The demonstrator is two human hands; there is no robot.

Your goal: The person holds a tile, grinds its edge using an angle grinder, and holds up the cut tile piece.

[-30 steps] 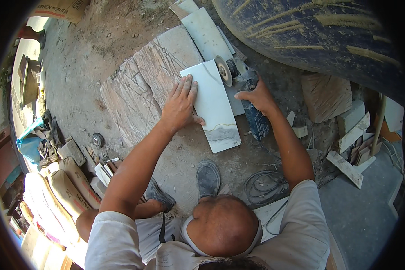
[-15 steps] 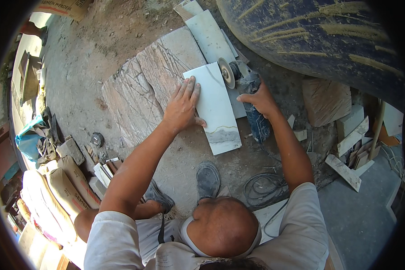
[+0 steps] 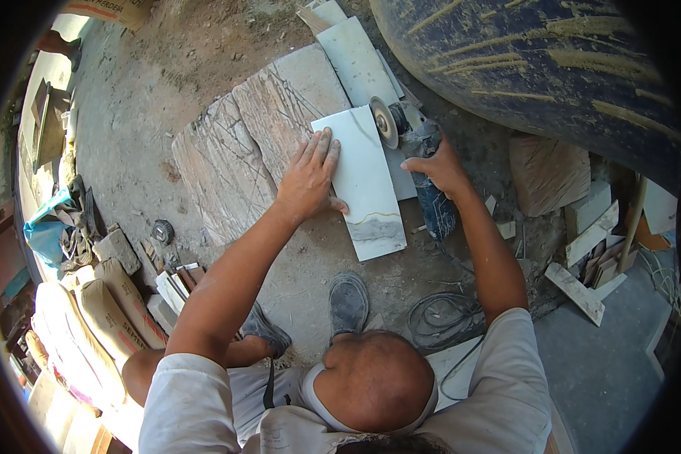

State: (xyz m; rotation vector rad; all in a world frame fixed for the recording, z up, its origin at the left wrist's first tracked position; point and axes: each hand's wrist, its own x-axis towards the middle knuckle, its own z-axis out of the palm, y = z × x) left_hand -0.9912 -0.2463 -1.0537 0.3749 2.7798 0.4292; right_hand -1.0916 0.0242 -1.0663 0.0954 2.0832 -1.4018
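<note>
A white marble-look tile [image 3: 359,170] with grey and gold veining lies tilted across the edge of a scored stone slab [image 3: 291,94]. My left hand [image 3: 308,172] rests flat on the tile's left side, fingers stretched out and thumb apart, touching its edge. In my right hand [image 3: 439,168] is a dark blue angle grinder [image 3: 435,208], its body upright in the picture and fingers wrapped round it. The grinder's disc [image 3: 384,122] stands at the tile's upper right edge; whether it touches or spins I cannot tell. Another pale tile [image 3: 358,60] lies just beyond.
A large mud-streaked dark blue drum [image 3: 522,60] fills the upper right. Coiled cable [image 3: 443,318] lies near my right knee. Tile offcuts [image 3: 579,291] and a rough stone block [image 3: 548,174] sit at right. At left are paper sacks [image 3: 113,310] and a tape measure [image 3: 163,231].
Almost nothing differs. The tile's upper end and the grinder's disc appear very slightly farther right, along with a small shift of the whole view.
</note>
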